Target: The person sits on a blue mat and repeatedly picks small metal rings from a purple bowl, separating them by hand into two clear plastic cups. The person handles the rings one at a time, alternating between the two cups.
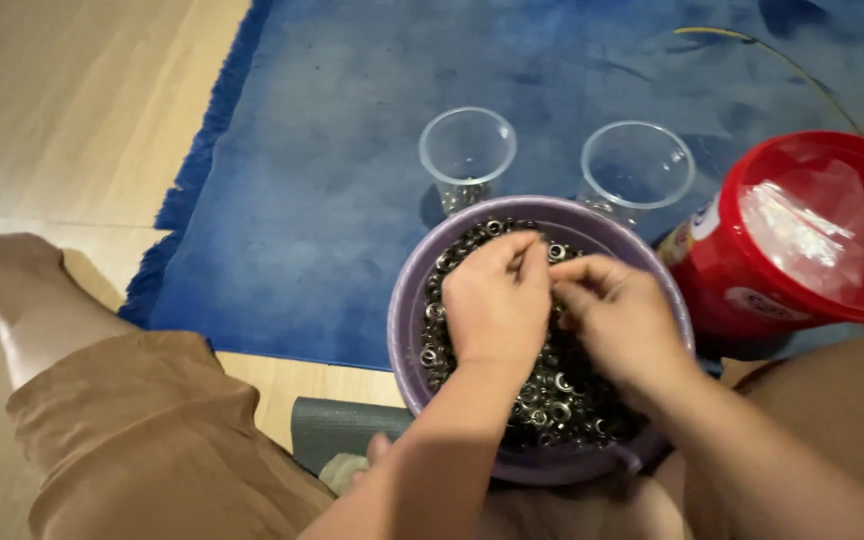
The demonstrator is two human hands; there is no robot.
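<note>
With both the left hand (495,305) and right hand (620,318) pinched together on small metal rings (552,395) over the purple bowl (407,330), a loosened grip could scatter rings onto the blue rug (332,180).

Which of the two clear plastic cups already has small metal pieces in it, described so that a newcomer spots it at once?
On the blue rug, just beyond the purple bowl of small metal rings in which the left hand and right hand are working, stand two clear cups. It is the left cup, nearer the rug's fringed edge. Dark pieces show in its bottom; the right cup looks nearly empty.
</note>
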